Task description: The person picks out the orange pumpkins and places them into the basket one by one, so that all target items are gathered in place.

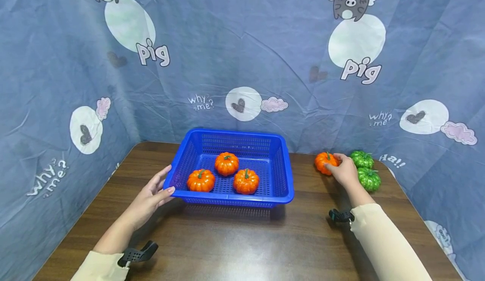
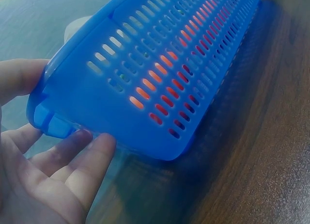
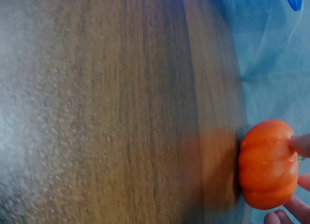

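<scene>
A blue plastic basket (image 1: 231, 198) with slotted sides stands on the table, three small orange pumpkins inside, among them a front-left pumpkin (image 1: 201, 181). My left hand (image 1: 145, 200) grips the basket's near-left corner, thumb over the rim and fingers beneath it, as the left wrist view shows from close up. Over at the right, my right hand (image 1: 346, 173) pinches another orange pumpkin (image 1: 323, 163) between thumb and fingers. In the right wrist view that pumpkin (image 3: 268, 166) appears on the table, with only fingertips visible around it.
Just right of my right hand sit two shiny green pumpkins, one farther back (image 1: 361, 159) and one nearer (image 1: 369, 180). A blue printed cloth (image 1: 242, 62) hangs behind the brown wooden table (image 1: 242, 243) and along both sides.
</scene>
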The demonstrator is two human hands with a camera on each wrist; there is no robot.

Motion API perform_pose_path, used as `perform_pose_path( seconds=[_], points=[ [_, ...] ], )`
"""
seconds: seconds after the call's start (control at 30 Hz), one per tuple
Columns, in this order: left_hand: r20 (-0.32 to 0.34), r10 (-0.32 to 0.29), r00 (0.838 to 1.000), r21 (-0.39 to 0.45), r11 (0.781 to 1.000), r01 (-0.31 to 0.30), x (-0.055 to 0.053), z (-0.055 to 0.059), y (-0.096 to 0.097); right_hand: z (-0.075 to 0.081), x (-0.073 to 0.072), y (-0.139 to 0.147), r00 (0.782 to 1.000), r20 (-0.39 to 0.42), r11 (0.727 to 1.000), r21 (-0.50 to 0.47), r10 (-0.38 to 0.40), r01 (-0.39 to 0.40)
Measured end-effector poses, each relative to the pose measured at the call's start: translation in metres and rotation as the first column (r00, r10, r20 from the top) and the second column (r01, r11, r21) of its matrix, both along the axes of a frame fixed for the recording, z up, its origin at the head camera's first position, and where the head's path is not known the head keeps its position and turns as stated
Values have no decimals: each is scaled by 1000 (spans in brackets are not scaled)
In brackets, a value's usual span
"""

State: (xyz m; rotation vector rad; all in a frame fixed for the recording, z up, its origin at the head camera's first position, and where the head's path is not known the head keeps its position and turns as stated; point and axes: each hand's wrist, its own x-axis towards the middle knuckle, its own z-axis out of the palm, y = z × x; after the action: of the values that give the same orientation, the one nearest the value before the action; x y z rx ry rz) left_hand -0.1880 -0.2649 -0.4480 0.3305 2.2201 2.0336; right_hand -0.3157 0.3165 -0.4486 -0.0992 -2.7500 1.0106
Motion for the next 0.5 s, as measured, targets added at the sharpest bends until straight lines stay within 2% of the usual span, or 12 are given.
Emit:
perform_pose_path(
  seconds=[0.3, 0.5],
  points=[
    [-4, -8, 1000, 19, 1000, 8, 2, 2, 1, -3, -2, 0, 996, 87, 998, -60, 3, 2],
    [-7, -11, 1000, 28, 1000, 11, 2, 2, 1, -6, -2, 1, 995, 98, 997, -74, -6, 14]
  ],
)
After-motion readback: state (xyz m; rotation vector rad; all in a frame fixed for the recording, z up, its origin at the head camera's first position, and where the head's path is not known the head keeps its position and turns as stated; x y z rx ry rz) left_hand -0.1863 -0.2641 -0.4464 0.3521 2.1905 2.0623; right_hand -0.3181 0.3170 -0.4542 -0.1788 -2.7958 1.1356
